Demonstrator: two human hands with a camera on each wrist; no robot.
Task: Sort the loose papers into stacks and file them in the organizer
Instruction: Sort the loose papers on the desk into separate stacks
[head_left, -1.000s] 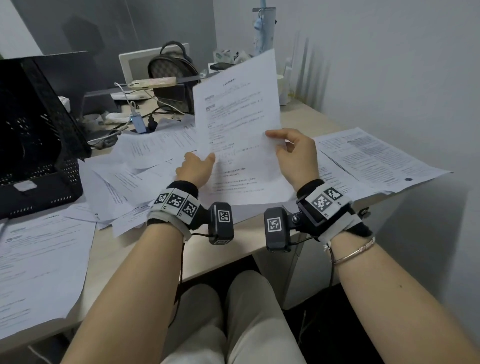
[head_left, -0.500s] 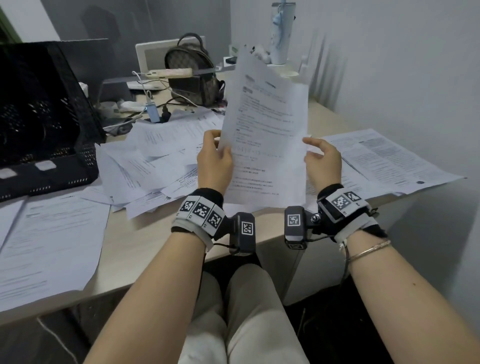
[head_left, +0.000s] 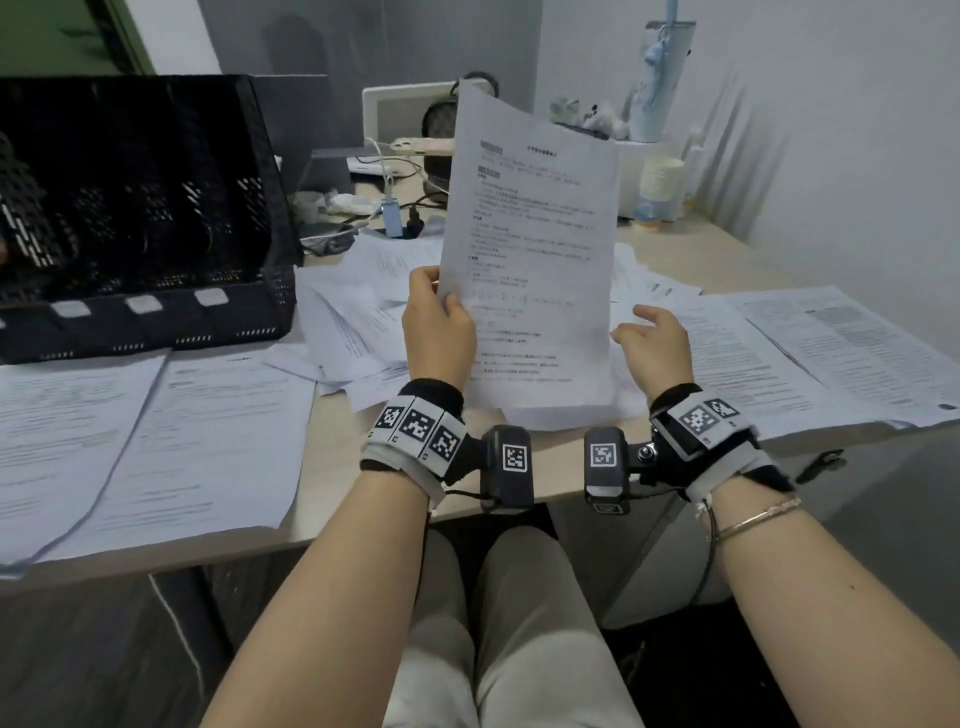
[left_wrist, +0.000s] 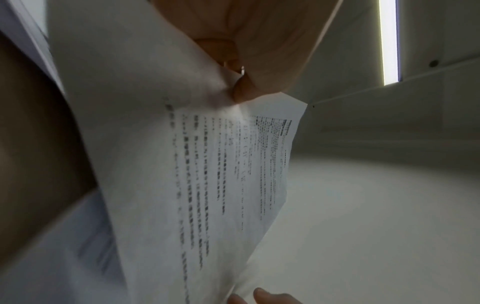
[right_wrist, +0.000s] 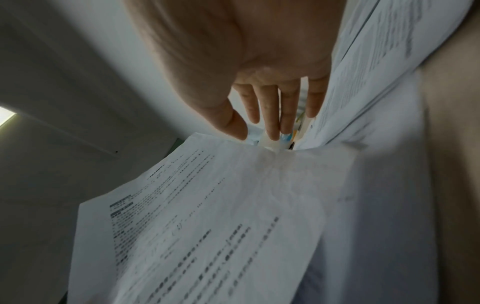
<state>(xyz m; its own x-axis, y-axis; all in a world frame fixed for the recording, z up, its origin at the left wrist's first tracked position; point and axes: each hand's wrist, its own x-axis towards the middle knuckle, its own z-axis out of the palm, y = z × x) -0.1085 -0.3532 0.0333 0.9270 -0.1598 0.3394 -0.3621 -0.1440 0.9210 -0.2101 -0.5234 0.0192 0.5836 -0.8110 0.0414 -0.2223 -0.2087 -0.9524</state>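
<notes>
White printed sheet (head_left: 530, 270) is standing nearly upright above the desk's (head_left: 332, 525) front edge, bottom edge hanging just over the paper pile. Left hand (head_left: 439, 327) is pinching its left margin, thumb on the printed face, fingers curled behind. Right hand (head_left: 652, 345) is hovering just beside the right edge, fingers straight and spread, holding nothing; whether the fingertips are touching the sheet, I cannot tell. Loose papers (head_left: 358, 312) are lying scattered behind, neater stacks (head_left: 810, 358) are sitting at the right, more sheets (head_left: 156, 441) at the left. Black mesh organizer (head_left: 140, 218) is standing at the far left.
</notes>
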